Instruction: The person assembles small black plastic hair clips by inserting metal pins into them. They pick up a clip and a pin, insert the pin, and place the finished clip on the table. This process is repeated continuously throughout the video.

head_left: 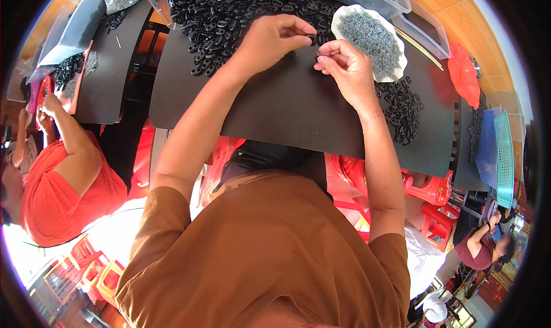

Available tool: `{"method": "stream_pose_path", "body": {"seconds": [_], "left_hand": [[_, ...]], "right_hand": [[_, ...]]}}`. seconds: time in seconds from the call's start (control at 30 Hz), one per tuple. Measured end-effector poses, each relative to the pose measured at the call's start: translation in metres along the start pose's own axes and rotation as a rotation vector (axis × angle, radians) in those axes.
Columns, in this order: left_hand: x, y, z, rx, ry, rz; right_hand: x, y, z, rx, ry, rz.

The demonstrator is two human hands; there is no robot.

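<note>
Above the dark table (275, 115) my two hands are close together, a small gap between their fingertips. My left hand (270, 43) is closed, pinching a small black oval piece (311, 38) between thumb and forefinger. A small dark part (319, 56) sits in the pinch of my right hand (348, 69); its shape is mostly hidden by the fingers. Behind my left hand spreads a large heap of black oval pieces with holes (212, 18). A white bowl with a wavy rim (402, 61), full of small grey parts, stands just beyond my right hand.
Smaller black parts (404, 112) lie in a pile right of my right forearm. Clear plastic bins (379, 3) stand at the back. At the right are a red dish (462, 75) and a turquoise basket (504, 158). Another person in red (69, 184) sits left, near red stools (439, 224).
</note>
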State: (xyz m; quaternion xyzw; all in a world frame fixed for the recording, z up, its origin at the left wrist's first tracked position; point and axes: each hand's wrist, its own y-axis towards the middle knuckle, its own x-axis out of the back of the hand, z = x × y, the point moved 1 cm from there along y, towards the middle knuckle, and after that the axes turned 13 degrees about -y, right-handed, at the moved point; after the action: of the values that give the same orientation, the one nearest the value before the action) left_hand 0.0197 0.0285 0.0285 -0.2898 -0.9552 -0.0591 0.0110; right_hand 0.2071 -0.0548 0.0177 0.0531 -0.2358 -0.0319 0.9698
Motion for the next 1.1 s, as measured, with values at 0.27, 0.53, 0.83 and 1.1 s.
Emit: {"method": "stream_pose_path", "body": {"seconds": [0.27, 0.53, 0.83, 1.1], "left_hand": [[0.001, -0.001, 0.014, 0.159, -0.472, 0.074], [0.002, -0.001, 0.016, 0.187, -0.423, 0.115], [-0.001, -0.001, 0.015, 0.130, -0.309, 0.113], [-0.002, -0.003, 0.012, 0.029, -0.127, 0.114]], "right_hand": [[-0.006, 0.001, 0.006, 0.104, 0.041, -0.079], [-0.005, 0.002, 0.005, 0.123, 0.060, -0.080], [-0.006, 0.003, 0.002, 0.129, 0.026, -0.103], [-0.008, 0.001, 0.003, 0.073, 0.036, -0.078]]}}
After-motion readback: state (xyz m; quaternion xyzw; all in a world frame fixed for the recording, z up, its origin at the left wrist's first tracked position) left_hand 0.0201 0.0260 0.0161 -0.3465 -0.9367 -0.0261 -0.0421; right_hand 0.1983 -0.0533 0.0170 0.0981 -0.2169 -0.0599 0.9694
